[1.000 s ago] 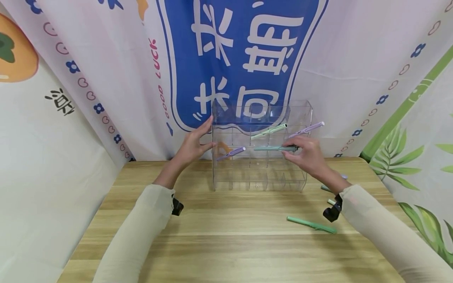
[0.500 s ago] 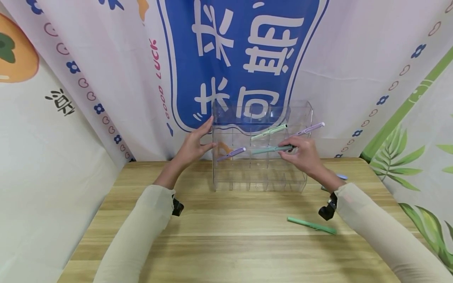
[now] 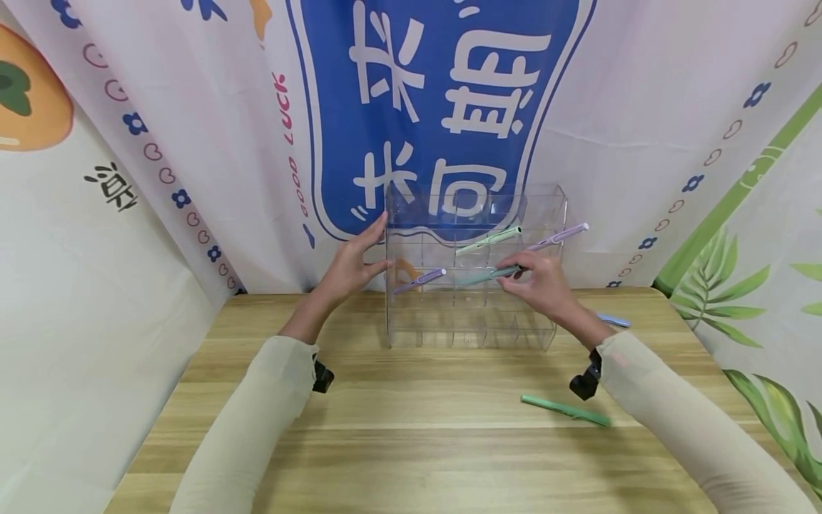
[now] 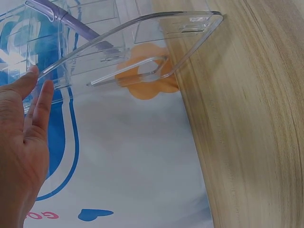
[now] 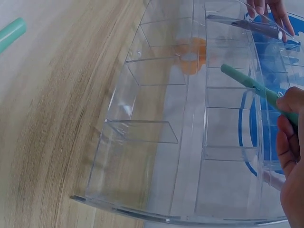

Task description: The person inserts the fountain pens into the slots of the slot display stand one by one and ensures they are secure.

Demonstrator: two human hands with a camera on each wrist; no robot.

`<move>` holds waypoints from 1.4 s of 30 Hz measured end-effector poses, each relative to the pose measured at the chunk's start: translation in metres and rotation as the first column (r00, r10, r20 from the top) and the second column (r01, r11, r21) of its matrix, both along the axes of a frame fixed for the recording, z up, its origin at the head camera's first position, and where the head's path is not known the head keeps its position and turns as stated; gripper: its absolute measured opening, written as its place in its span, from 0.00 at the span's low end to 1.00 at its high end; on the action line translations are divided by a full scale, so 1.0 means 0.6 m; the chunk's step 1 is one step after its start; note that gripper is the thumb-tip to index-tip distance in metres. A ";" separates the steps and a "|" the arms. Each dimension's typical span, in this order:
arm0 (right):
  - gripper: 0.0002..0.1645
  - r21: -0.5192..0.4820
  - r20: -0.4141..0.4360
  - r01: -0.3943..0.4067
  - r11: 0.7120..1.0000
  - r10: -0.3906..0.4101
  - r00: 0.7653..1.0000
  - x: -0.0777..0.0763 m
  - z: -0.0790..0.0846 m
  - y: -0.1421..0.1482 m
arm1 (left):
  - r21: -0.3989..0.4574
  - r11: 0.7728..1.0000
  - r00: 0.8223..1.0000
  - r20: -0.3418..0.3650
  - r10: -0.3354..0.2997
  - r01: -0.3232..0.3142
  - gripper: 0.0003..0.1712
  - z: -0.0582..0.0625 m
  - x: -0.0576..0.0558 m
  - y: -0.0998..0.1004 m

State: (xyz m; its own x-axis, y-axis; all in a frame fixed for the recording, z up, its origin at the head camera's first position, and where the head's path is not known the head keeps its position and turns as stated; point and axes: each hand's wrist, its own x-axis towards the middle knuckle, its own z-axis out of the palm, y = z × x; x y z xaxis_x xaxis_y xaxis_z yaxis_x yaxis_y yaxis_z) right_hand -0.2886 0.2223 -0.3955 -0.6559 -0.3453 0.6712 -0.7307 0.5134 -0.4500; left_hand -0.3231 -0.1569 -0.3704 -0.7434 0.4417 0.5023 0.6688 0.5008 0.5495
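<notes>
A clear acrylic pen rack (image 3: 388, 314) with several compartments stands upright near the table's back. My left hand (image 3: 349, 268) touches its left side panel with thumb and fingertips; in the left wrist view the left hand (image 4: 23, 142) has its fingers fairly straight at the panel's edge. My right hand (image 3: 539, 282) pinches a teal pen (image 3: 480, 276) near its dark end, and the pen's other end points into a middle compartment. Inside the rack rest a purple pen (image 3: 420, 280) at left, a pale green pen (image 3: 489, 240) higher up and a lilac pen (image 3: 564, 235) at right.
On the wooden table (image 3: 411, 457) a green pen (image 3: 565, 410) lies in front of the rack. A blue pen (image 3: 614, 320) lies behind my right forearm. A printed cloth (image 3: 616, 164) hangs directly behind the rack.
My right hand has moved left and slightly down with the teal pen, which now tilts more, its far end lower. My left hand stays at the rack's side.
</notes>
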 end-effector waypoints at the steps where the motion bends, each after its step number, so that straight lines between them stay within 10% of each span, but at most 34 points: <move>1: 0.12 0.006 0.001 0.000 1.000 0.000 1.000 0.000 -0.001 -0.001 | 0.000 1.000 1.000 -0.002 0.000 0.000 0.52 0.000 0.000 0.000; 42: 0.22 0.020 -0.069 0.046 0.999 -0.044 0.997 0.023 0.002 0.040 | 0.010 1.000 1.000 0.013 -0.001 0.000 0.52 0.003 0.003 0.005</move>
State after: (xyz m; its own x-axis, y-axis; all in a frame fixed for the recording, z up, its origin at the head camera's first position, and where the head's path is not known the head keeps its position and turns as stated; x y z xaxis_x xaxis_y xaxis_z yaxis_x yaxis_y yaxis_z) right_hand -0.2751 0.2464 -0.3944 -0.6236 -0.3312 0.7081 -0.7355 0.5555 -0.3879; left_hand -0.3213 -0.1540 -0.3687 -0.7494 0.4373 0.4971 0.6621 0.4951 0.5626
